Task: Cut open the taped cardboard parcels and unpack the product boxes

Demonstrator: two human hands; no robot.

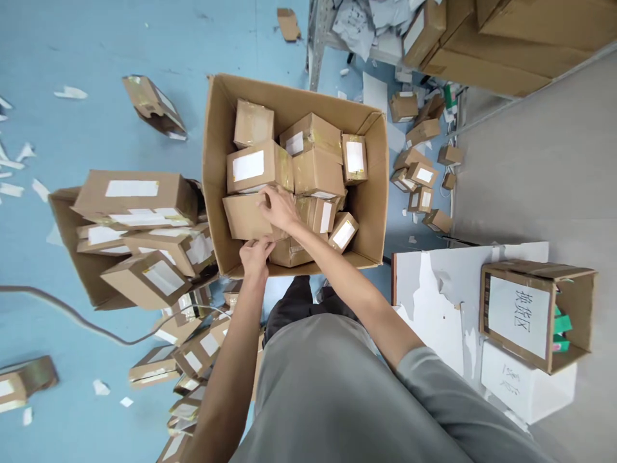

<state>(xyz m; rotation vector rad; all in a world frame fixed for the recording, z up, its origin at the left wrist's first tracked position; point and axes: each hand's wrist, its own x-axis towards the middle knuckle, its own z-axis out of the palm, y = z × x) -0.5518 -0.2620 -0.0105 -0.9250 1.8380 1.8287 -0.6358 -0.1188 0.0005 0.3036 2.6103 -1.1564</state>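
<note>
Carton (pixel 245 217) at near left inside the large box (pixel 214 161). Right hand (pixel 278 207), fingers bent, touches its top; left hand (pixel 255 254) meets its near edge; whether either grips cannot be told. Even two-sided support should spare the adjoining labelled carton (pixel 279 168).

Central carton (pixel 376 206) before the person (pixel 332 386)

The central carton stands on the floor (pixel 231 32), packed boxes (pixel 311 135) inside. At its near left, the right hand (pixel 279 209) rests over one box (pixel 241 215), the left hand (pixel 255 256) at that box's near edge. Just left stands a second carton (pixel 72 251), an oblong box (pixel 130 190) atop its load. Nearer the person, a heap of boxes (pixel 197 357) spreads over the floor. A lone box (pixel 152 99) lies beyond the second carton; paper scraps (pixel 71 93) lie farther left. Ahead to the right, a rack (pixel 316 54) bears large cartons (pixel 482 64); nearer, loose boxes (pixel 422 171) lie by the wall (pixel 530 180). Nearer still, a side carton (pixel 576 289) with packets (pixel 562 323) inside stands beside a bin (pixel 540 399).
</note>
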